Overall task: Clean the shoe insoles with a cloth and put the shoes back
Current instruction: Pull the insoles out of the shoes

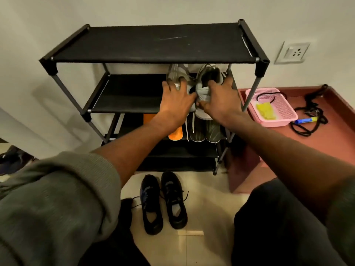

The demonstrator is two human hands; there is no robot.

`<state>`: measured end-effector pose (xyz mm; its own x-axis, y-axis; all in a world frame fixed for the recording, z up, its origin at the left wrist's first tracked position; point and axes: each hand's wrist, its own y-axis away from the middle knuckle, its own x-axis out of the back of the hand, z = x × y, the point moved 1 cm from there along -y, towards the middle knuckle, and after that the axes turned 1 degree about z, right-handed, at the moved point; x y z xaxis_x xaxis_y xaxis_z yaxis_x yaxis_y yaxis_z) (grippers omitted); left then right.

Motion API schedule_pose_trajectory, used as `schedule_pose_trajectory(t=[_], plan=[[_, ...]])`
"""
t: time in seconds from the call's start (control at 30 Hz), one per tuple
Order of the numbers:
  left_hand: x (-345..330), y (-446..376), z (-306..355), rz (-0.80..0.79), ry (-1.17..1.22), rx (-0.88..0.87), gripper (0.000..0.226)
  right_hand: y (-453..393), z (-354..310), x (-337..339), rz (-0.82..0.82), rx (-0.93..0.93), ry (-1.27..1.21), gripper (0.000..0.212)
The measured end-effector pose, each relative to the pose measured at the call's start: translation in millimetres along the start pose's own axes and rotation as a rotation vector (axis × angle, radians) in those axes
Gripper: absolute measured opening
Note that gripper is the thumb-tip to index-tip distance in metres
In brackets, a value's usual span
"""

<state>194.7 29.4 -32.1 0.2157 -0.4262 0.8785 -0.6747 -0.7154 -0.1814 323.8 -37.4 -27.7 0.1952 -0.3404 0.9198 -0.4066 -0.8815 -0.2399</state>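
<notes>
Two grey sneakers stand on the second shelf of a black shoe rack [153, 45], toes toward the wall. My left hand [177, 101] lies over the heel of the left grey sneaker [175, 74], fingers spread on it. The right grey sneaker [210, 77] has my right hand [219, 101] gripping its heel, thumb under and fingers on the collar. A pair of black sneakers [163, 202] sits on the tiled floor in front of the rack. A yellow cloth [266, 110] lies in a pink basket [282, 116] to the right.
On the rack's lower shelf are an orange sandal [175, 134] and a dark green pair of shoes [204, 131]. The reddish ledge [336, 135] on the right holds the basket, a blue and yellow tube [305, 120] and a black cord [311, 114]. A wall socket [293, 52] is above it.
</notes>
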Motion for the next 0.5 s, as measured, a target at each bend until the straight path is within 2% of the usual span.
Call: schedule_pose_trajectory(t=[0.1, 0.23, 0.3, 0.4, 0.5], plan=[[11, -7, 1, -0.091, -0.079, -0.007, 0.056, -6, 4, -4, -0.061, -0.097, -0.12, 0.055], [24, -8, -3, -0.149, -0.027, 0.038, 0.038, -5, 4, -5, -0.043, -0.095, -0.213, 0.047], [29, -7, -11, -0.119, 0.061, 0.059, 0.028, -2, 4, -2, -0.021, -0.125, -0.278, 0.048], [35, 1, -30, -0.051, 0.243, 0.179, 0.03, 7, 5, 3, -0.001, -0.172, -0.364, 0.051], [37, 20, -35, 0.017, 0.528, 0.299, 0.033, 24, 5, 8, 0.037, -0.148, -0.465, 0.036]])
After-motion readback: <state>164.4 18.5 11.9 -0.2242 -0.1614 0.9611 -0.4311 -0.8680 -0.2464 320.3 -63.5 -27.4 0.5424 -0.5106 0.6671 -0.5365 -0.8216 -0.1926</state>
